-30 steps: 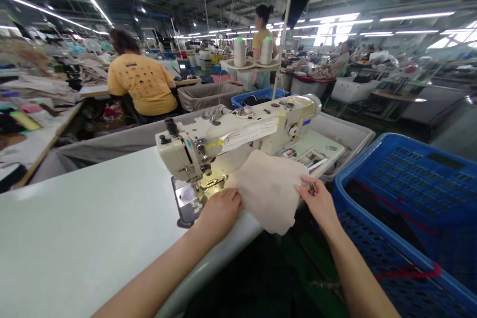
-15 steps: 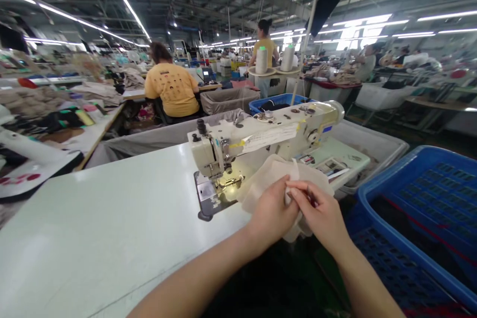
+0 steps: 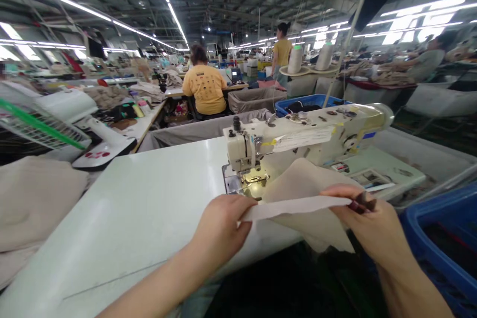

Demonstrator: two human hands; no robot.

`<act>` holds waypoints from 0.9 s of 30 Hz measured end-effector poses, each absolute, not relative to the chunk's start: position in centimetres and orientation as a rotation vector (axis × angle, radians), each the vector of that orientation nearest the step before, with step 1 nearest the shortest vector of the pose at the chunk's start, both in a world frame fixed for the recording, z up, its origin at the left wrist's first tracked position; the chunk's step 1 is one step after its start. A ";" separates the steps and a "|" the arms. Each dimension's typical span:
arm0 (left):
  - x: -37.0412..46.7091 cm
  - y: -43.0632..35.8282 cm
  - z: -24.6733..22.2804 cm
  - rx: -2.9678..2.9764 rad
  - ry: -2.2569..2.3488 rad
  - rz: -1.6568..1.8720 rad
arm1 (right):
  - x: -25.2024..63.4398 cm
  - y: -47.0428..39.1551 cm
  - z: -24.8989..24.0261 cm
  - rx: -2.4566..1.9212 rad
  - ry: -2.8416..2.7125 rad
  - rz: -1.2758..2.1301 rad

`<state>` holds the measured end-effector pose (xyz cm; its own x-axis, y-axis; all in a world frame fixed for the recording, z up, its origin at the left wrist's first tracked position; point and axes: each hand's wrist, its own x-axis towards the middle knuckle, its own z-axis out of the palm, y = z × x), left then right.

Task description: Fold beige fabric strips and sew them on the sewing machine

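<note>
A beige fabric piece (image 3: 309,179) hangs between my hands in front of the sewing machine (image 3: 298,134), its near edge stretched as a pale straight strip. My left hand (image 3: 225,223) pinches the strip's left end between thumb and fingers, just below the lit needle plate (image 3: 255,179). My right hand (image 3: 367,218) grips the right end and also has a small dark object (image 3: 363,202) in its fingers, too blurred to name. The fabric's lower part droops past the table's front edge.
The pale green table (image 3: 149,198) extends left. Beige cloth (image 3: 37,203) is piled at the far left, near a white fan (image 3: 70,109). A blue basket (image 3: 443,233) stands at the right. Ahead, a person in a yellow shirt (image 3: 204,87) sits with their back turned.
My hands have moved apart from close together, drawing the fabric edge out between them. The view has turned left, bringing the fan and piled cloth into sight.
</note>
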<state>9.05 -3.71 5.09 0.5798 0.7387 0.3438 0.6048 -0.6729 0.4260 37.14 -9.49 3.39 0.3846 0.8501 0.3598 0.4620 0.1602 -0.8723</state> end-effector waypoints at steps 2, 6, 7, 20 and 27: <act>6.3 -2.5 5.6 2.492 1.228 0.694 | 35.7 -7.9 3.4 -1.492 -1.259 0.471; 2.6 -1.2 8.3 2.462 1.288 0.972 | 32.7 -4.8 4.6 -1.259 -1.385 0.533; 2.0 -1.4 9.2 2.477 1.307 1.103 | 32.2 -4.5 5.1 -1.151 -1.415 0.508; -3.5 -6.8 0.8 2.624 0.982 0.435 | 30.8 -6.5 -1.3 -1.110 -1.815 1.234; -2.4 -4.8 -0.2 2.113 1.293 0.627 | 29.3 -3.7 -3.0 -1.377 -1.609 1.213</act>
